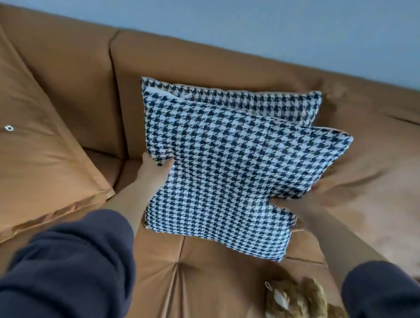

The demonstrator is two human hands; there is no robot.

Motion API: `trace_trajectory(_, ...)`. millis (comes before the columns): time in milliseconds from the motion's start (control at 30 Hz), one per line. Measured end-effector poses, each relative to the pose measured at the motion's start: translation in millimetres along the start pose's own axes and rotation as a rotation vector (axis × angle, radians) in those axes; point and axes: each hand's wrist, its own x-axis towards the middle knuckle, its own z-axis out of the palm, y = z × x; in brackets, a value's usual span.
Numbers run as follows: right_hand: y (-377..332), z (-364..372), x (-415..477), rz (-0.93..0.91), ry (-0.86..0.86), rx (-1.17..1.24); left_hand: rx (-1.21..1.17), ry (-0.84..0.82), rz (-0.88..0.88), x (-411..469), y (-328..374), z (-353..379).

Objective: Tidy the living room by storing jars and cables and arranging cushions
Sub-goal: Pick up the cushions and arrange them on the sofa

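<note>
Cushion (230, 175) in houndstooth was held over the brown sofa (195, 277), before a second matching cushion (245, 100). Left hand (155, 166) and right hand (290, 205) each had a grip pinching its side edges.

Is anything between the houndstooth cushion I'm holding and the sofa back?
Yes. A second houndstooth cushion already leans against the sofa back, directly behind the held cushion. Both hands, left and right, grip the held one, so it would rest against the other cushion.

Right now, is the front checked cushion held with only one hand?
No, the left hand grips the front cushion at its left edge and the right hand holds its lower right side.
</note>
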Motion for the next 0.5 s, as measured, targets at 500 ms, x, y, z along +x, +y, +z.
trace_trajectory(500, -67, 146, -42, -0.304, -0.42, 0.146, -0.19, 0.422, 0.143, -3, -19, -103)
